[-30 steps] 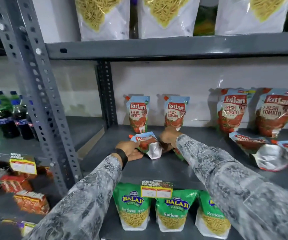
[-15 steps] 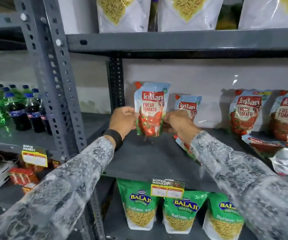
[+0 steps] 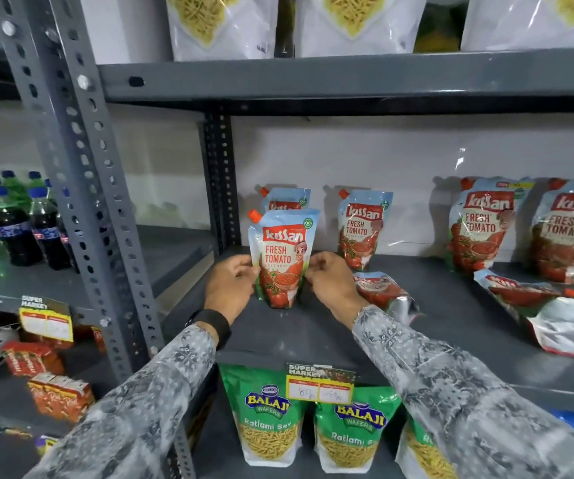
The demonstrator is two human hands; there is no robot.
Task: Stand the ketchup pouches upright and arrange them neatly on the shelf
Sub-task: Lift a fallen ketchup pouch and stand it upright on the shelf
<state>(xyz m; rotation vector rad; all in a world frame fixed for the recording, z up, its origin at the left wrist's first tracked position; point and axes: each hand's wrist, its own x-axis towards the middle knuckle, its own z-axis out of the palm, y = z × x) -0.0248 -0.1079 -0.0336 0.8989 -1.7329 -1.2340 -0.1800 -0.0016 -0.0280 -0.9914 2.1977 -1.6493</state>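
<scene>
A small ketchup pouch [image 3: 283, 259] stands upright on the grey shelf [image 3: 299, 335], held at its sides by my left hand [image 3: 232, 288] and my right hand [image 3: 330, 283]. Directly behind it a second small pouch [image 3: 287, 199] stands against the wall, mostly hidden. To the right stands another small pouch [image 3: 364, 228]. A small pouch [image 3: 384, 292] lies flat just right of my right hand. Two large pouches [image 3: 482, 224] [image 3: 570, 235] stand at the far right, with a large pouch [image 3: 541, 311] lying flat in front of them.
A perforated steel post [image 3: 81, 188] bounds the shelf on the left. Soda bottles [image 3: 19, 226] fill the neighbouring shelf. Green snack bags [image 3: 268, 420] sit on the shelf below, behind a price tag [image 3: 320, 383]. White snack bags [image 3: 223, 22] stand on the shelf above.
The pouch, lifted from lying flat a second ago and held in the air, has come down and now stands on the shelf in front of the rear left pouch, both hands still on it.
</scene>
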